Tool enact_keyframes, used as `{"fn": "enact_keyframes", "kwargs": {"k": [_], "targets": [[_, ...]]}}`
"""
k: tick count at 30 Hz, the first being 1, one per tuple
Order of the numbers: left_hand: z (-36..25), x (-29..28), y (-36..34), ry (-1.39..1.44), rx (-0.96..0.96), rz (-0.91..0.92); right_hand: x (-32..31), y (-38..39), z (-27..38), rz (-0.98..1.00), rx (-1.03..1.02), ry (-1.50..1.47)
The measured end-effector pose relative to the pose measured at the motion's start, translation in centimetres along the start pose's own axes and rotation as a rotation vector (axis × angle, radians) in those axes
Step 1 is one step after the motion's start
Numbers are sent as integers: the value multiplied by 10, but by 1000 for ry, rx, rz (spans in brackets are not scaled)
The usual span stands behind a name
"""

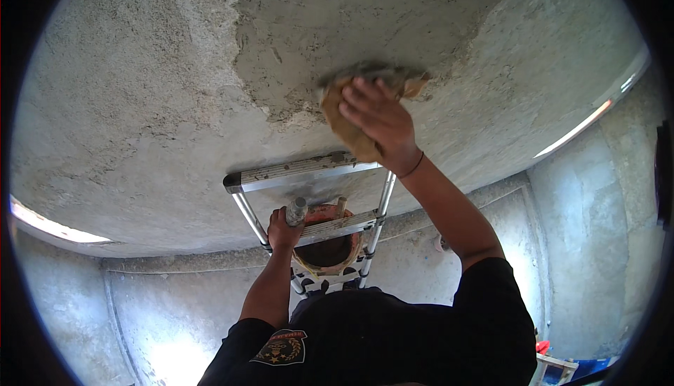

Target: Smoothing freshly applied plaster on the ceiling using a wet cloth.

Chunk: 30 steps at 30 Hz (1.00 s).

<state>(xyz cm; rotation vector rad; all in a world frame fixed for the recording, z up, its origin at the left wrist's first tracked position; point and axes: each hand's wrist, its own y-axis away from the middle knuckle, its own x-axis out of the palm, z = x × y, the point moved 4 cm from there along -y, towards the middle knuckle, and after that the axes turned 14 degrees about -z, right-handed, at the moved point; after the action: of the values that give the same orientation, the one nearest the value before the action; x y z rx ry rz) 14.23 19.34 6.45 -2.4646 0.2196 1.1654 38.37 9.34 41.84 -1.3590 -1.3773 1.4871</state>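
My right hand (379, 116) presses a tan, crumpled piece (347, 130), sheet or sponge I cannot tell, against the plastered wall (365, 24). It lies at the lower edge of a darker, damp-looking patch; hand and piece are slightly blurred. Lower down, my left hand (284, 229) is closed round a grey, mortar-smeared cylinder (298, 209), beside the left rail of an aluminium ladder (309, 172). Just right of that hand, a round bucket with a reddish rim (324, 212) holds dark material, partly hidden behind a rung. A short stick-like handle (342, 205) rises at its far edge.
The ladder's top rung meets the wall below my right hand. Bright slots (60, 228) open at the left and right sides. Far below stand grey walls (449, 267). A pale wooden frame (558, 366) with red and blue things sits at the lower right.
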Motion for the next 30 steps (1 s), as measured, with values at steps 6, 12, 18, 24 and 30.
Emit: {"fn": "enact_keyframes", "kwargs": {"k": [6,12,18,24,30], "targets": [[-2,0,-1,-22,11,0,-46,-40,-22,-257,94,-150],[-4,-1,-2,-14,-1,7,-10,-37,-19,-241,10,190],[3,1,-3,-8,18,-7,-9,-1,2,42,94,-201],[-9,-3,-2,-12,-4,5,-40,-67,-40,-541,98,29],[-3,-2,0,-12,-10,18,5,-39,1,-41,-12,-35]]}}
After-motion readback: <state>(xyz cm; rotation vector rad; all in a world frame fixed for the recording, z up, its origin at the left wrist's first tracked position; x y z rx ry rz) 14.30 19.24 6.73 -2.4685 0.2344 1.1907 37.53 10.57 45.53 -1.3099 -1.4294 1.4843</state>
